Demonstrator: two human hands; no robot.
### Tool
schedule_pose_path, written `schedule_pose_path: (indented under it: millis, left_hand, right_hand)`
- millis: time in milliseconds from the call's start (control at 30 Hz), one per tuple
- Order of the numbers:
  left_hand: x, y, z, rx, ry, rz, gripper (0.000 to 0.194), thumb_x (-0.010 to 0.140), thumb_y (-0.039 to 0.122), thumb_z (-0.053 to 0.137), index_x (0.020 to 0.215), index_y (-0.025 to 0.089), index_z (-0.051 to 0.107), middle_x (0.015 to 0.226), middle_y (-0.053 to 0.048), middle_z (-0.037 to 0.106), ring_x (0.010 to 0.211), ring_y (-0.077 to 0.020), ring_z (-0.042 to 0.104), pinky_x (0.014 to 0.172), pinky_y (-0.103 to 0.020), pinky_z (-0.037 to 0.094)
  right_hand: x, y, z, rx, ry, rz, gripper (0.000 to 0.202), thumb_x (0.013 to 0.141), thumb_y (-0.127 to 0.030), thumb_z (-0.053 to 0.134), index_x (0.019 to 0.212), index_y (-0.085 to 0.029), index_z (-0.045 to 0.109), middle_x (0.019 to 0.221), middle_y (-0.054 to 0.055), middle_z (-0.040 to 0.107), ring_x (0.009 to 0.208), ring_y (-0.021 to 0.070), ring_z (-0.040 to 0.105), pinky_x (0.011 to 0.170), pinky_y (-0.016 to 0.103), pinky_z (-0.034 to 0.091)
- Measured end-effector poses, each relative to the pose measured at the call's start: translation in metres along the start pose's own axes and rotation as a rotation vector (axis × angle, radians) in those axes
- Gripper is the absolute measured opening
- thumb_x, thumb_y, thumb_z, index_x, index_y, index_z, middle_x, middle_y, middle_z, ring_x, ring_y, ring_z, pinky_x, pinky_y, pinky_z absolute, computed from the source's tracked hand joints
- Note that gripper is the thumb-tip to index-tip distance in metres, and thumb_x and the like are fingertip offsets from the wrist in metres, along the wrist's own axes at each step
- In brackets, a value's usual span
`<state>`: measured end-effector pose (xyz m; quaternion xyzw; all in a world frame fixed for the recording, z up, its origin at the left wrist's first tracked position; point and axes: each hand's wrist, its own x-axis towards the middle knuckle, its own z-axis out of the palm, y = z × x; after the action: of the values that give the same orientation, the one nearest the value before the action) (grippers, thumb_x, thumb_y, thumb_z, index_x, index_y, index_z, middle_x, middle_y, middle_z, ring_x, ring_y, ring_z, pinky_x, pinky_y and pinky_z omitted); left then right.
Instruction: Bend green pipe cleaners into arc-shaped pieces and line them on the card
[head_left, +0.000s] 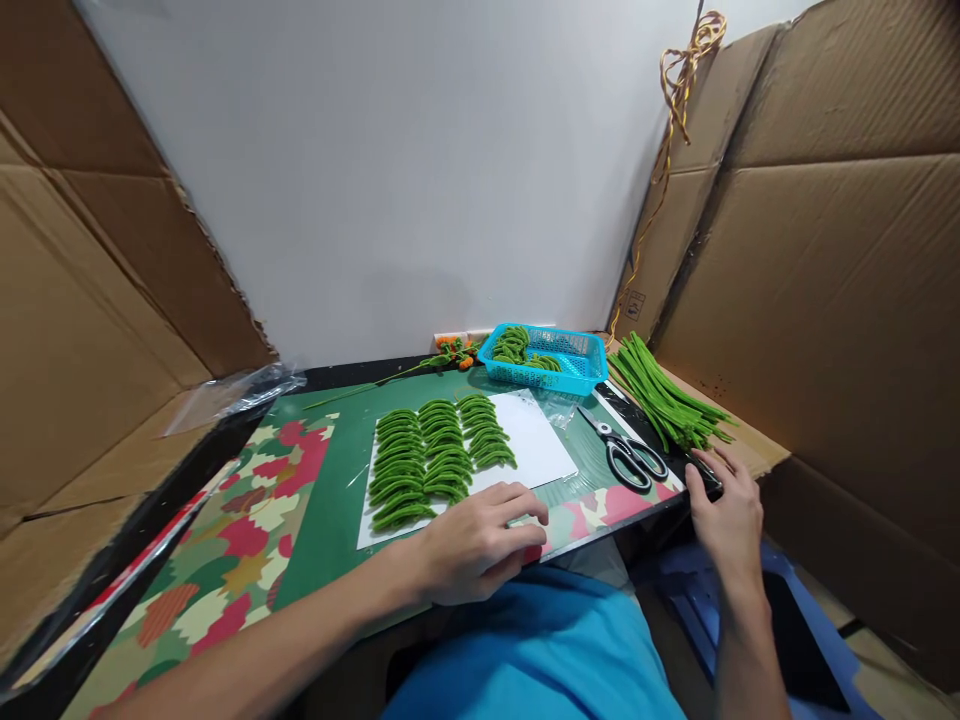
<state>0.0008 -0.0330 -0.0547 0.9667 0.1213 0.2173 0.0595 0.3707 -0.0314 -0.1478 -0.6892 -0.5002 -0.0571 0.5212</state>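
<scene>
My left hand [487, 540] rests at the front edge of the table, its fingers loosely bent and apart with nothing in them. Beside it lies a white sheet [529, 440] carrying rows of short, curved, fuzzy green pipe-cleaner pieces [401, 465]. At the table's right corner my right hand [726, 505] has its thumb and fingers around a small dark object [703, 472], whose kind I cannot make out. Just behind that hand is a bundle of long green pipe cleaners [667, 395]. Black-handled scissors [628, 455] lie partly spread between my hands.
A blue plastic basket [581, 380] at the back holds more curved green pieces. Left of it lies a green stem with orange flowers [454, 352]. A clear plastic bag [240, 395] sits at the back left. Cardboard walls [847, 250] enclose both sides.
</scene>
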Motion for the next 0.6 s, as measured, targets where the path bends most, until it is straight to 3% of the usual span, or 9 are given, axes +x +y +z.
schedule_pose_path:
  millis: [167, 333, 433, 500, 600]
  left_hand:
    - [0.0, -0.002, 0.001, 0.01, 0.039, 0.004, 0.018, 0.095, 0.009, 0.055, 0.107, 0.02, 0.062, 0.119, -0.013, 0.07, 0.106, -0.025, 0.063, 0.091, -0.038, 0.053]
    - [-0.001, -0.002, 0.002, -0.005, 0.035, 0.015, 0.017, 0.096, 0.009, 0.055, 0.107, 0.018, 0.064, 0.12, -0.014, 0.07, 0.106, -0.026, 0.062, 0.092, -0.039, 0.052]
    - [0.0, 0.0, 0.001, -0.086, 0.026, -0.038, 0.017, 0.098, 0.01, 0.054, 0.106, 0.019, 0.067, 0.118, -0.013, 0.071, 0.105, -0.0246, 0.062, 0.091, -0.037, 0.051]
    - [0.002, 0.002, -0.002, -0.205, 0.026, -0.104, 0.018, 0.102, 0.015, 0.054, 0.109, 0.019, 0.07, 0.116, -0.012, 0.071, 0.105, -0.0234, 0.063, 0.092, -0.035, 0.051]
    - [0.004, 0.002, -0.013, -0.436, 0.047, -0.262, 0.031, 0.108, 0.028, 0.051, 0.132, 0.021, 0.069, 0.125, -0.013, 0.07, 0.113, -0.0241, 0.063, 0.1, -0.037, 0.049]
  right_hand:
    - [0.005, -0.004, -0.006, 0.081, -0.015, 0.023, 0.056, 0.094, -0.06, 0.057, 0.106, -0.012, 0.083, 0.113, 0.022, 0.079, 0.111, 0.0383, 0.07, 0.105, 0.056, 0.05]
    - [-0.004, -0.039, -0.023, 0.396, 0.187, 0.173, 0.039, 0.092, -0.047, 0.071, 0.11, -0.014, 0.082, 0.109, 0.015, 0.08, 0.099, 0.0306, 0.073, 0.094, 0.044, 0.055]
    - [-0.017, -0.064, -0.027, 0.656, 0.304, 0.158, 0.027, 0.094, -0.037, 0.074, 0.109, -0.016, 0.082, 0.108, 0.011, 0.079, 0.103, 0.0279, 0.072, 0.095, 0.042, 0.054]
    - [-0.026, -0.077, -0.027, 0.789, 0.26, 0.123, 0.019, 0.094, -0.032, 0.073, 0.103, -0.017, 0.083, 0.102, 0.009, 0.078, 0.099, 0.0266, 0.071, 0.092, 0.041, 0.054]
    - [-0.037, -0.09, -0.025, 0.925, 0.023, 0.06, 0.018, 0.097, -0.028, 0.069, 0.096, -0.019, 0.085, 0.099, 0.008, 0.077, 0.096, 0.025, 0.071, 0.088, 0.038, 0.054]
